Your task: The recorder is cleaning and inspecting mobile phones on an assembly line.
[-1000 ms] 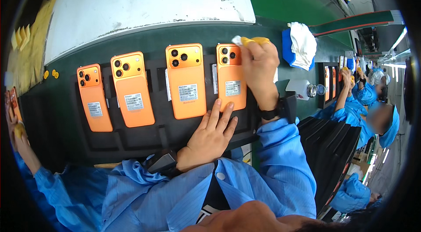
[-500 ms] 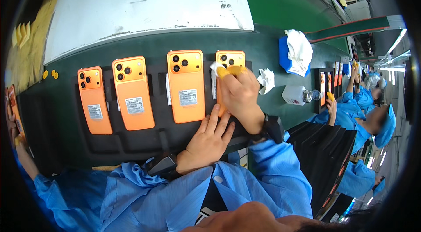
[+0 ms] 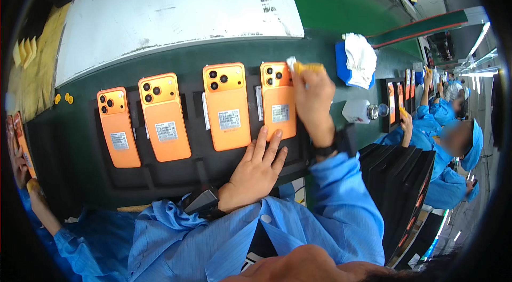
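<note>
Four orange phones lie back up in a row on a black tray [image 3: 176,175], each with a white label. My left hand [image 3: 255,172] is open, its fingertips resting on the lower end of the rightmost phone [image 3: 278,93] and the tray beside it. My right hand [image 3: 313,101], with yellow finger cots on its fingers, pinches a small white wipe [image 3: 291,62] at that phone's upper right corner. Whether the wipe touches the phone I cannot tell. To the left are the third phone [image 3: 226,106], the second phone [image 3: 165,117] and the leftmost phone [image 3: 118,127].
Right of my hand stand a blue box [image 3: 341,69] with white wipes [image 3: 360,61] and a clear bottle [image 3: 356,111]. Black trays [image 3: 397,175] are stacked by my right arm. A white board [image 3: 176,15] lies behind the phones. Co-workers [image 3: 448,143] sit at right; another's hand [image 3: 18,159] shows far left.
My right hand has moved right, off the rightmost phone's camera area, so its lenses and label now show. My left hand stays at the phone's lower end.
</note>
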The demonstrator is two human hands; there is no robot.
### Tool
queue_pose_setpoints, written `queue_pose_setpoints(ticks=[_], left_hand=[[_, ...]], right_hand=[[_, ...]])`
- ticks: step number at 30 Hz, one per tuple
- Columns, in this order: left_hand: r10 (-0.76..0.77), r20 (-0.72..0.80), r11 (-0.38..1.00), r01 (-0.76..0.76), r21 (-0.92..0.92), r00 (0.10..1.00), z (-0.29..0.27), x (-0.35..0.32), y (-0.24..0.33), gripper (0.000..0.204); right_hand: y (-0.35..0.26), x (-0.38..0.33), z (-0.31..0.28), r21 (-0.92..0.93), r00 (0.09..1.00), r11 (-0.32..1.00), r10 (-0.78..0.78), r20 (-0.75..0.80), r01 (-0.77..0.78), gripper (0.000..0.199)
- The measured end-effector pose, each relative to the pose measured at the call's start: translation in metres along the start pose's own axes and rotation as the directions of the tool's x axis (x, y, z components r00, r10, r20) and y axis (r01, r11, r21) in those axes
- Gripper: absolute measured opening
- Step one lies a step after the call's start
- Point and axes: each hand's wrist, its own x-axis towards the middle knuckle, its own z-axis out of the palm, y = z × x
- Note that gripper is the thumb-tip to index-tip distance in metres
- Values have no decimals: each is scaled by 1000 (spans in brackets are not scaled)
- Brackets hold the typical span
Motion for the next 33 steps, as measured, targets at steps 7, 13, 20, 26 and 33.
queue_pose_setpoints(ticks=[7, 13, 20, 26, 33], left_hand=[[3, 33, 1000, -2, -8, 999, -7, 3, 6, 62], [-28, 6, 998, 28, -56, 1000, -6, 0, 6, 65], [-165, -23, 986, 165, 7, 986, -18, -20, 4, 77], [-101, -37, 994, 102, 41, 994, -10, -28, -7, 74], [-69, 7, 995, 68, 73, 998, -10, -30, -10, 61]], right_hand=[[31, 21, -5, -6, 992, 995, 97, 78, -97, 6], [-20, 30, -25, 194, 997, 979, -73, 4, 71, 7], [-59, 39, 31, 57, 884, 891, -454, 109, 450, 9], [-81, -6, 11, -69, 937, 943, -310, 160, 324, 7], [-112, 13, 37, 82, 988, 994, -76, 132, 65, 10]])
